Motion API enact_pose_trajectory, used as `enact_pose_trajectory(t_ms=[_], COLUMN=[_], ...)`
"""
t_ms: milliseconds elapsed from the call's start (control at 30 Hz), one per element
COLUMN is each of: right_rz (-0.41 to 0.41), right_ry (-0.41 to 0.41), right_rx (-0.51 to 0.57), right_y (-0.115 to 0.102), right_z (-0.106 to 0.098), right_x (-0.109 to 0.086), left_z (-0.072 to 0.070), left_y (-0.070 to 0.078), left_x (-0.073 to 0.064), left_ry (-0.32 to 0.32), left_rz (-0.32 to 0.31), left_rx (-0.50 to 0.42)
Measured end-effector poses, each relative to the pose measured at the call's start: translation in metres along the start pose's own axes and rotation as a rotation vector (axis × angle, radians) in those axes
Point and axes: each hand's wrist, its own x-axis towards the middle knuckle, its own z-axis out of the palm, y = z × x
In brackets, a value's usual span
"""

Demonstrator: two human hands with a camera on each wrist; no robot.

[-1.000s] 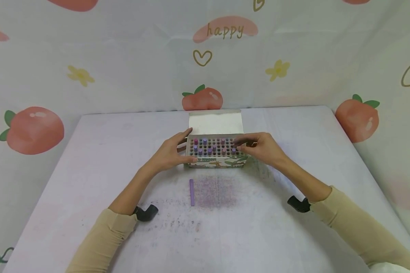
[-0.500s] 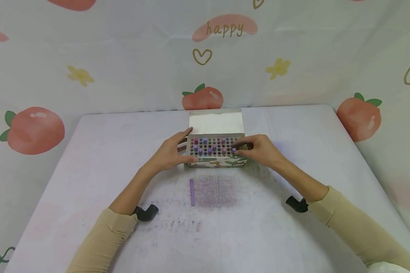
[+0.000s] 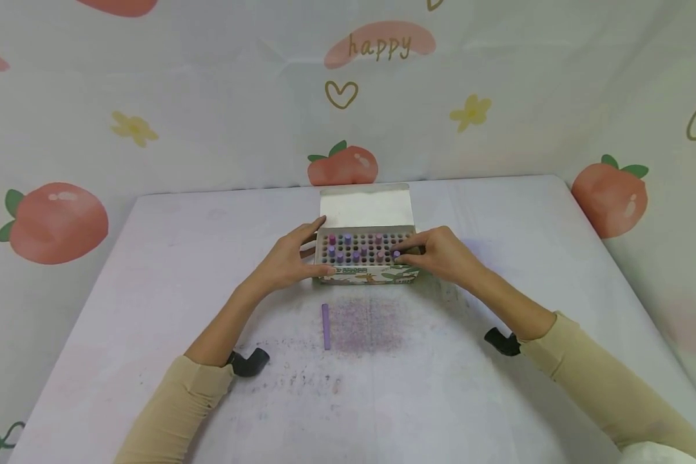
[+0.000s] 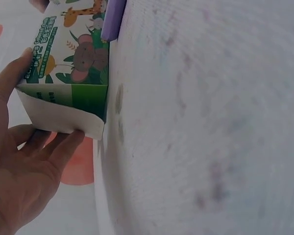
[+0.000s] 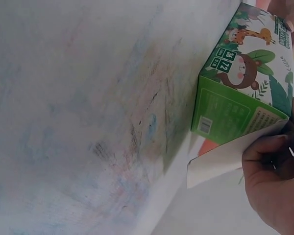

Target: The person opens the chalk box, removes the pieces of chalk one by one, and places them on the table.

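Observation:
A chalk box (image 3: 364, 276) with animal prints stands with its lid (image 3: 365, 207) raised, showing a grid of holes with several purple and pink chalk sticks (image 3: 356, 256) upright in them. My left hand (image 3: 281, 261) grips the box's left end, thumb at the front; in the left wrist view the fingers of that hand (image 4: 32, 171) lie against a white side flap (image 4: 59, 116). At the right end, thumb and forefinger of my right hand (image 3: 443, 256) pinch the top of a purple chalk stick (image 3: 397, 254). In the right wrist view, this hand (image 5: 274, 181) covers its own fingertips.
A loose purple chalk stick (image 3: 326, 327) lies on the white table (image 3: 417, 399) in front of the box, beside a purple smudge. Patterned cloth (image 3: 220, 96) hangs behind the table. Black wrist devices (image 3: 251, 362) show at both sleeves.
My right hand has shifted slightly left and its thumb and forefinger have closed on the purple chalk stick at the box's right end. My left hand has stayed on the box.

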Motion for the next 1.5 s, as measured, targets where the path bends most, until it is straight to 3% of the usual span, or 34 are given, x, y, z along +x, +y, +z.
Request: enact_pose_trajectory(t_ms=[400, 1067, 1367, 1500], right_rz=[-0.056, -0.147, -0.188, -0.193], right_ry=[-0.01, 0.065, 0.142, 0.183], right_rx=[-0.104, -0.176, -0.173, -0.077], right_y=[0.0016, -0.0022, -0.0044, -0.0079], right_z=[0.0026, 0.0018, -0.0002, -0.0034], right_x=[-0.0005, -0.0026, -0.0042, -0.0036], left_z=[-0.0008, -0.0038, -0.0046, -0.0053], left_y=[0.0012, 0.004, 0.0036, 0.0035], left_x=[0.0, 0.0, 0.0005, 0.0009], left_ry=[0.001, -0.024, -0.029, -0.03], left_rz=[0.009, -0.018, -0.017, -0.017], left_rx=[-0.006, 0.019, 0.039, 0.041])
